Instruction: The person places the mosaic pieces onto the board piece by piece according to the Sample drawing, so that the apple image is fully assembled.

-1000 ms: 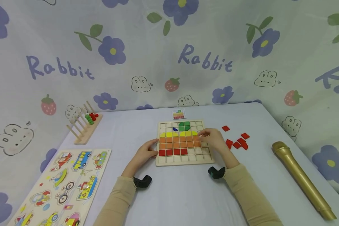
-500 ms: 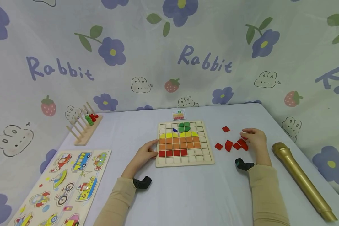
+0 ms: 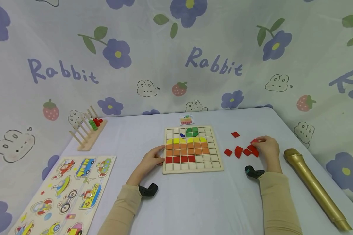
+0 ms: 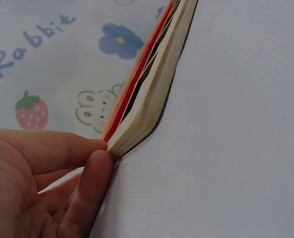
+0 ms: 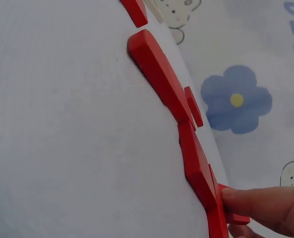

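My left hand [image 3: 149, 160] rests at the left edge of a wooden grid board [image 3: 194, 168], thumb and fingertips touching its side. Close up in the left wrist view, the thumb and a finger meet the board's corner [image 4: 132, 136]. Yellow, orange [image 3: 183, 151] and red tiles [image 3: 180, 159] fill rows of the grid, with green pieces [image 3: 192, 132] and a small blue piece [image 3: 182, 135] above them. To the right, my right hand [image 3: 268, 148] pinches a red tile [image 3: 254, 141] at the far end of a loose group of red pieces [image 3: 238, 151].
A small pattern card [image 3: 186, 119] lies behind the board. At the left are a peg stand [image 3: 91, 138] with green and red beads and a vehicle puzzle board [image 3: 85, 182]. A gold microphone [image 3: 314, 186] lies along the right side. A printed curtain [image 3: 156, 42] borders the table.
My right hand has left the board's right side for the loose red pieces, and its fingers have come together on a red tile. The left hand stays at the board's edge.
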A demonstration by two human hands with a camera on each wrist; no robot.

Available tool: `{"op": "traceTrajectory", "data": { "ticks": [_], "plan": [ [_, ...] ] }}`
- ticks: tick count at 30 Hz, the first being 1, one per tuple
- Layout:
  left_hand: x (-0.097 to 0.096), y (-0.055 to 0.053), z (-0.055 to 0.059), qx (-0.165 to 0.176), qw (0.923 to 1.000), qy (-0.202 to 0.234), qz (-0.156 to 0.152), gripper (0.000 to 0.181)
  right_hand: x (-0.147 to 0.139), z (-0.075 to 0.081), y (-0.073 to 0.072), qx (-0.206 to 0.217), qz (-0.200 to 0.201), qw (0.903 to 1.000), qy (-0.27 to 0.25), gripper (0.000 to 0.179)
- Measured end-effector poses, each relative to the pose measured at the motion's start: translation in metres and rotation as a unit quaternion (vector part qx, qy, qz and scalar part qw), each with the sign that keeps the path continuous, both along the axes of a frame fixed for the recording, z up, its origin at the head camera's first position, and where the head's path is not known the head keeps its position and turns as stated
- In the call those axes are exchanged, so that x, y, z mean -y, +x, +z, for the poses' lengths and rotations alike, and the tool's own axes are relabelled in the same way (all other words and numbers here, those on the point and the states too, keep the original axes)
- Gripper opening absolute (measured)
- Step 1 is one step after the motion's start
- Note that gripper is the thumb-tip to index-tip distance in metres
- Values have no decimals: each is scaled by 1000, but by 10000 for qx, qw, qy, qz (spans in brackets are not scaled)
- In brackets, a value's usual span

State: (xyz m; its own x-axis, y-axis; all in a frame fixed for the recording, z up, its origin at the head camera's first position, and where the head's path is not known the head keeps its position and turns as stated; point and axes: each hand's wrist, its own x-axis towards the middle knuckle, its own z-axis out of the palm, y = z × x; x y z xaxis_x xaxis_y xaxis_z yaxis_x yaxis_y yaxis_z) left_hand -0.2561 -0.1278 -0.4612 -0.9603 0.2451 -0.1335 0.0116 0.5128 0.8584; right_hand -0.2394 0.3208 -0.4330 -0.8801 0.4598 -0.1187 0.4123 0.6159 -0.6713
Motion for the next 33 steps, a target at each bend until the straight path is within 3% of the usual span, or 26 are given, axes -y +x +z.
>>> {"op": "traceTrajectory", "data": {
  "ticks": [3,4,6,8,10,12,14,16,21,25,27,30,33],
  "plan": [
    [0,0,1,16,10000,31,-13,57,3,2,-1,-252,36,9996,80,38],
    [0,1,1,21,10000,47,-16,57,4,3,-2,-336,15,9993,-145,38],
    [0,1,1,43,10000,67,-24,57,8,7,-3,-441,15,9931,-1086,37],
    [0,0,1,68,9999,92,-26,57,13,11,-5,-505,60,9695,-2398,33],
    [0,0,1,68,9999,83,-29,57,19,16,-8,-457,198,9281,-3690,24],
    [0,0,2,51,10000,60,-26,57,25,21,-10,-344,546,8976,-4361,13],
    [0,1,2,32,10000,45,-25,57,33,22,-13,-306,988,8797,-4641,11],
    [0,1,2,16,10000,40,-28,57,42,23,-15,-216,1335,8724,-4696,17],
    [0,0,1,35,10000,45,-23,57,66,20,-19,59,1869,8671,-4618,21],
    [0,0,0,53,10000,15,-22,57,89,17,-19,403,2287,8738,-4272,13],
    [0,-1,0,62,10000,24,-8,57,102,16,-19,582,2512,8815,-3956,15],
    [0,0,1,30,10000,52,-12,58,122,14,-17,709,2829,9048,-3103,24],
    [0,0,1,33,10000,84,-15,58,137,10,-16,666,2927,9293,-2152,22]
  ]
}}
